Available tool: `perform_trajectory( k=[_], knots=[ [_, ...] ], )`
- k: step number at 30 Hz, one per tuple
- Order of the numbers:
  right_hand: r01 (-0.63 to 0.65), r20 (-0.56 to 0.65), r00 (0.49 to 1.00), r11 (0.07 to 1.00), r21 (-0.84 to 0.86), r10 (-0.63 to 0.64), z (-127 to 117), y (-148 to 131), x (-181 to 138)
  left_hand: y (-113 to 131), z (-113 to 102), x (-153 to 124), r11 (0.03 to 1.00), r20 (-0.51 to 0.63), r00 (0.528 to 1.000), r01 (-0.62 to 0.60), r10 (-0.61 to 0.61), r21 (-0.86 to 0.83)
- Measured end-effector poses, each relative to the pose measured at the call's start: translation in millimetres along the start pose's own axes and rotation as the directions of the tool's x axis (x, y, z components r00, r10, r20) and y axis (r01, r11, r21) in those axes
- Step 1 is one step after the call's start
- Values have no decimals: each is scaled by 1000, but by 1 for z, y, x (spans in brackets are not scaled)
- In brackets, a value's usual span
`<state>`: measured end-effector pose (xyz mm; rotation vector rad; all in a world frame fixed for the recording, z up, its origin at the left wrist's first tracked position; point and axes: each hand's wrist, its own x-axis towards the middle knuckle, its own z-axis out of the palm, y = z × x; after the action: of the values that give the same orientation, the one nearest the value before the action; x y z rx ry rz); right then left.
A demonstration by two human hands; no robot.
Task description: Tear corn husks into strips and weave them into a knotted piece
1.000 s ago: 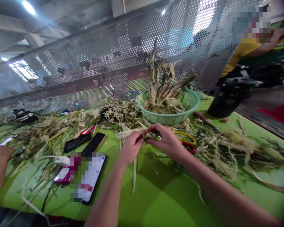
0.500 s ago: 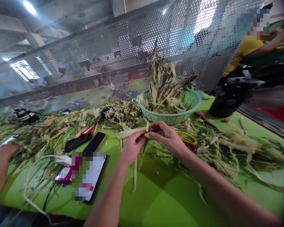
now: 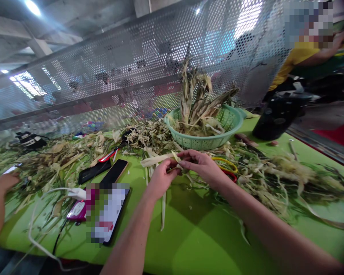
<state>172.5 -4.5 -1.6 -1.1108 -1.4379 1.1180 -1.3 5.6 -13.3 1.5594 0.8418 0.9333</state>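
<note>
Head cam has the person's two forearms coming up from the bottom edge, angled in so the hands nearly meet mid-table. Left hand is curled, thumb and fingers drawn in close with barely any gap, pinching a pale husk strip. Right hand comes in from the other side with its wrist bent, fingers arched over and thumb underneath, also pinching the husk strip. So the strip sits right at the fingertips, between the two hands, with a bit poking up above them. Another pale length runs down the green table just beside the left wrist; can't tell if it's joined to the held piece. Basket full of dry husks is just beyond the hands, yellow and red loops are right by the right wrist, and a lit phone lies left of the left forearm.
</note>
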Motion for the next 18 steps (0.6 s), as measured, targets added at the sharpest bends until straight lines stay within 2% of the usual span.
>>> perform_trajectory(
  k=[9, 14, 18],
  knots=[
    [59, -88, 994, 995, -86, -67, -2, 3, 3, 3, 1, -1, 990, 131, 989, 55, -72, 127],
    [96, -191, 974, 985, -141, -122, 1, 2, 2, 2, 2, -4, 990, 223, 969, 80, -104, 114],
    [57, -206, 976, 993, -105, -78, 2, 1, 1, 0, 1, -4, 993, 252, 961, 99, -112, 61]
  ],
)
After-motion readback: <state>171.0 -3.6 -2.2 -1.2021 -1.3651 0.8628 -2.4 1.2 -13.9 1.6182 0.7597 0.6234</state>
